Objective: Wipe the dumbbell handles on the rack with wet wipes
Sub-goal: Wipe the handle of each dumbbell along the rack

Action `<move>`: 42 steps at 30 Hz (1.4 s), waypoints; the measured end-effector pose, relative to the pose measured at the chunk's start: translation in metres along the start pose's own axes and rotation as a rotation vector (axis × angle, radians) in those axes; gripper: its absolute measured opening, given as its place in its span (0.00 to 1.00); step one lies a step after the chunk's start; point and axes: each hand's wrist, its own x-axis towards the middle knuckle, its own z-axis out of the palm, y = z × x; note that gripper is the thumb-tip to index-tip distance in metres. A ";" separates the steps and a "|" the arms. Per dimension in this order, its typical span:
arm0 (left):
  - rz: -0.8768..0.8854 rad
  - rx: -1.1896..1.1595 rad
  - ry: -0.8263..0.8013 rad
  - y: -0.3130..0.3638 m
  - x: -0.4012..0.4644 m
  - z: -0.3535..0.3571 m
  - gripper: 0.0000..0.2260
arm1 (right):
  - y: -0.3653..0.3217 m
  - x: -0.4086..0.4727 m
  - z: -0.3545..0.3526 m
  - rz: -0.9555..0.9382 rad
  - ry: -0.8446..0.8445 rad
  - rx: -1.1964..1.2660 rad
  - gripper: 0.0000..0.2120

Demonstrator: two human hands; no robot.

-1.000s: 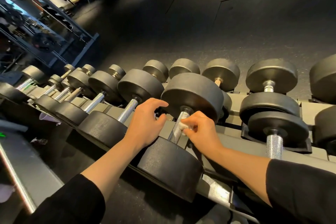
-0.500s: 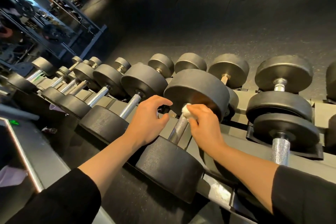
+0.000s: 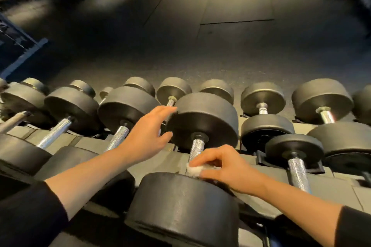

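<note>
Since a moment ago my right hand (image 3: pixel 224 164) slid the wet wipe (image 3: pixel 194 170), fingers pinching it, down the dumbbell handle (image 3: pixel 196 147) on the rack (image 3: pixel 166 156), left hand (image 3: pixel 147 138) open-fingered; bunched wipe may skip knurling.

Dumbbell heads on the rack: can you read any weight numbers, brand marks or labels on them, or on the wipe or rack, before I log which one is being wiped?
None can be read.
Dumbbell heads: plain black faces, no number or brand visible.
Wet wipe gripped by the right hand: plain white.
Rack: no label visible.
Left hand covers nothing printed that I can tell.
</note>
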 end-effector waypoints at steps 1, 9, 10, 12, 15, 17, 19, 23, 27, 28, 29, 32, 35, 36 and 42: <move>0.064 0.010 -0.061 -0.008 0.004 -0.003 0.27 | -0.004 0.007 -0.002 0.019 0.111 -0.077 0.12; 0.511 0.106 -0.215 -0.065 0.045 -0.017 0.31 | -0.028 0.042 0.006 0.102 0.141 -0.795 0.14; 0.552 0.099 -0.209 -0.070 0.047 -0.016 0.31 | -0.032 0.041 0.008 0.134 0.109 -0.796 0.14; 0.591 0.082 -0.191 -0.079 0.047 -0.011 0.32 | -0.042 0.034 0.009 0.209 0.054 -0.732 0.14; 0.611 0.058 -0.149 -0.084 0.042 0.002 0.33 | -0.057 0.020 0.015 0.340 -0.037 -0.574 0.15; 0.635 0.031 -0.129 -0.087 0.044 0.007 0.34 | -0.064 0.015 0.019 0.411 -0.058 -0.472 0.15; 0.695 0.020 -0.107 -0.093 0.049 0.010 0.34 | -0.071 0.017 0.020 0.473 -0.064 -0.445 0.15; 0.791 0.037 -0.126 -0.107 0.055 0.022 0.41 | -0.075 0.041 0.030 0.493 0.103 -0.566 0.14; 0.767 -0.091 -0.102 -0.110 0.050 0.041 0.42 | -0.071 0.071 0.041 0.476 0.149 -0.884 0.17; 0.769 -0.114 -0.080 -0.111 0.051 0.046 0.42 | -0.069 0.076 0.042 0.482 0.086 -0.973 0.17; 0.774 -0.135 -0.059 -0.112 0.052 0.050 0.42 | -0.069 0.080 0.042 0.487 0.022 -1.052 0.16; 0.799 -0.210 0.003 -0.114 0.058 0.057 0.39 | -0.072 0.081 0.042 0.565 -0.104 -1.103 0.13; 0.843 -0.267 0.055 -0.114 0.062 0.060 0.37 | -0.086 0.071 0.044 0.680 -0.149 -0.928 0.12; 0.848 -0.280 0.063 -0.114 0.062 0.061 0.37 | -0.091 0.067 0.045 0.729 -0.164 -0.847 0.12; 0.858 -0.333 0.082 -0.114 0.062 0.065 0.37 | -0.104 0.064 0.049 0.818 -0.114 -0.664 0.10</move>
